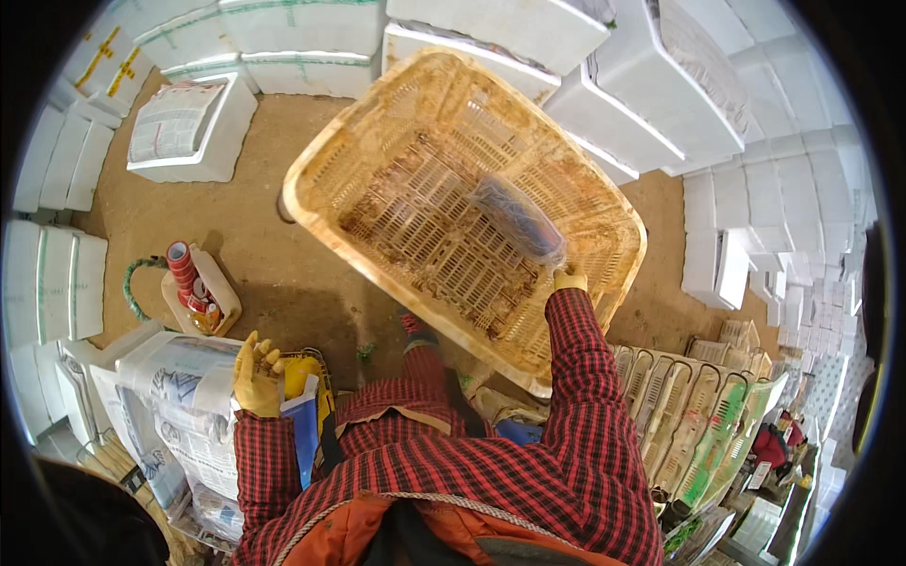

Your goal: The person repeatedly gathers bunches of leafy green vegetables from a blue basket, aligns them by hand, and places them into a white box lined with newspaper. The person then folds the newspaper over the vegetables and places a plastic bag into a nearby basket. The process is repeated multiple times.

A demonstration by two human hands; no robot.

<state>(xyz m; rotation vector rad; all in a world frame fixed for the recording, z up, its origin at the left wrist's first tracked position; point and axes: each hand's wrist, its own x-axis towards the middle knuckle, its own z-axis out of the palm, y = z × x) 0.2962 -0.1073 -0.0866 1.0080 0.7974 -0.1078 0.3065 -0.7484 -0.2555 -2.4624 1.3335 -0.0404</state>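
Note:
A large, dirty yellow plastic basket [354, 262] with slotted walls lies tilted before me. Inside it, a clear plastic bag with dark, elongated contents [520, 219] rests near the right part of the floor. My right hand [570, 278], in a yellow glove, reaches into the basket and grips the near end of that bag. My left hand [257, 375], also in a yellow glove, is raised palm up at the lower left with its fingers apart and nothing in it. It is beside a newspaper-covered white foam box [191, 424].
White foam boxes [304, 74] line the back and both sides. A small tub [230, 301] holding red tape rolls [182, 265] stands on the brown floor at left. A foam box topped with newspaper [237, 117] is behind it. Stacked plastic baskets [679, 424] stand at lower right.

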